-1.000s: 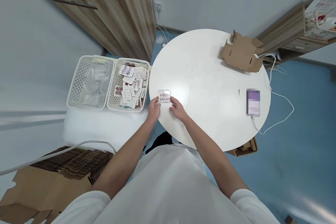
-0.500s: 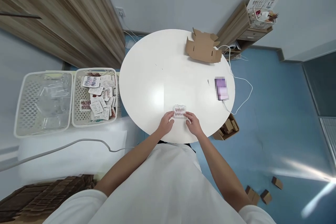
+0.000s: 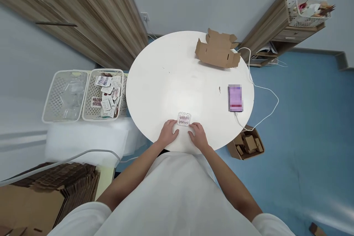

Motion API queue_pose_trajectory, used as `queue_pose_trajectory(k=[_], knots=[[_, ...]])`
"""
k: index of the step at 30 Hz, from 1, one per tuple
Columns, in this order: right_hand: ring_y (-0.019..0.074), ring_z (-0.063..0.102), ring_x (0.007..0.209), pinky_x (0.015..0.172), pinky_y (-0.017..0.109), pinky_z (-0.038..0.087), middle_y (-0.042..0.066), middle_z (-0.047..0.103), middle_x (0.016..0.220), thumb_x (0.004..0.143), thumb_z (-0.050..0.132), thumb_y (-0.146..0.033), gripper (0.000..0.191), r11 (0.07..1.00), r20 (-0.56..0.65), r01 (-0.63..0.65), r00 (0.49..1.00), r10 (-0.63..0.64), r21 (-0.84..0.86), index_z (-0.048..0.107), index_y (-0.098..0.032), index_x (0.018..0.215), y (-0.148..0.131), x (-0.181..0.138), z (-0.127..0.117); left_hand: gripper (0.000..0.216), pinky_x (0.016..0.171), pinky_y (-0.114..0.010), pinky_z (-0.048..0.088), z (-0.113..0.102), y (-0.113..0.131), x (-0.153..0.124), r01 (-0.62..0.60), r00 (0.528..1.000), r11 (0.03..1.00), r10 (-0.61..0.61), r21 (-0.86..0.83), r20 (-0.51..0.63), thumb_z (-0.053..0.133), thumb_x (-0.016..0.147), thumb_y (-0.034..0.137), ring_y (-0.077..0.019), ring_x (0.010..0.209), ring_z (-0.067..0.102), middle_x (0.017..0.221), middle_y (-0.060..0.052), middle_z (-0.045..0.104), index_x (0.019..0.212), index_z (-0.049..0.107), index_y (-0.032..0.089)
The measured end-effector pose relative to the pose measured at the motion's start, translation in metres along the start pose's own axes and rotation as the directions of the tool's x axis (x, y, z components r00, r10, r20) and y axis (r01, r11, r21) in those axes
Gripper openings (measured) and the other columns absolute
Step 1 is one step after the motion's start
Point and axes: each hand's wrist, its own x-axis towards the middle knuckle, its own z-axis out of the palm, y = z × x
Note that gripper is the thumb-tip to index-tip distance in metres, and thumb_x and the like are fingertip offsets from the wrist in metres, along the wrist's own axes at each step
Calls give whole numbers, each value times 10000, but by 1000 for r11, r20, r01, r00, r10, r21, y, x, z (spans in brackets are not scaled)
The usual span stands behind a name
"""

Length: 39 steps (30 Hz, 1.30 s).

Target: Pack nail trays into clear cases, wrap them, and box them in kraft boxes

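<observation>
White table, oval, lay beneath both hands, which worked at its near edge. Brown cardboard in a stack stood well to the left of the left hand and nearer the body. Two white baskets lay to the left of the left hand: the farther basket held clear containers, the nearer basket a heap of packs, a supply evidently left to be handled. Beyond the right hand lay a carton, unfolded, flaps spread, not yet made up. A box of cardboard pieces stood below table level, right of the right hand. The left hand and right hand were apart, fingers loosely curved, neither clamped on anything. A phone lay to the right of the right hand and farther out. Between the hands, flat on the table, lay one clear case; left fingertips appeared to touch its edge, while right-hand contact could not be settled. Its two rows of pieces were already in place, suggesting that filling was done; whether the lid was fastened could not be told.
</observation>
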Motion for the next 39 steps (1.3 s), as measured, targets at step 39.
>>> queue_pose_trajectory(k=[39], knots=[[182, 555, 809, 668, 292, 414, 35, 601, 824, 870, 315, -261, 210, 984, 123, 97, 989, -79, -150, 507, -221, 794, 2, -34, -13, 277, 821, -356, 391, -19, -34, -50, -47, 993, 994, 36, 96, 110, 357, 845, 281, -190, 779, 599, 827, -37, 662, 1020, 564, 224]])
